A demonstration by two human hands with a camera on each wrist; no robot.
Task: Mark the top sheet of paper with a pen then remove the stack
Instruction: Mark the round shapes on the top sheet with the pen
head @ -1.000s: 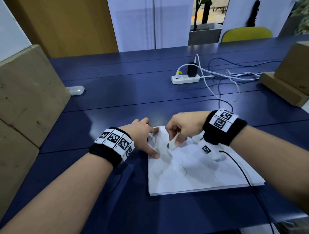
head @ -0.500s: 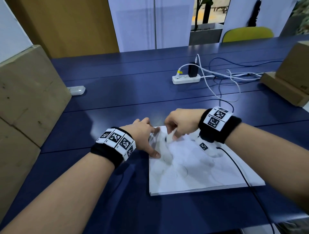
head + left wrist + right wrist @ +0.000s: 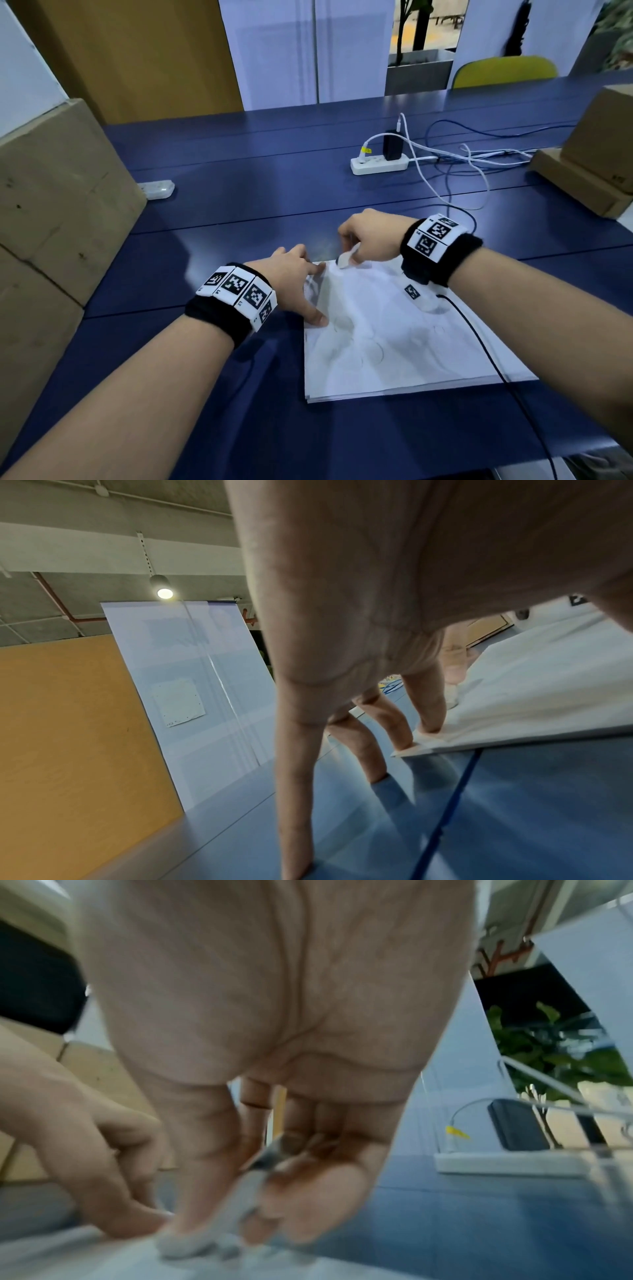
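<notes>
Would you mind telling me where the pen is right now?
In the head view the pen is pinched in the right hand, its tip at the far left corner of the paper stack, just beyond the left hand.

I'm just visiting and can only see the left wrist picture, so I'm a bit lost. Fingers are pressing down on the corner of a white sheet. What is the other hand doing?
Observer: In the head view, the right hand pinches a white pen, with its tip near the far left corner of the paper stack.
Visitor: Is anything drawn on the paper?
Observer: Yes, the head view shows faint circles on the top sheet.
Visitor: What's off to the side, away from the paper?
Observer: A large cardboard box stands on the blue table, to the person's left.
</notes>
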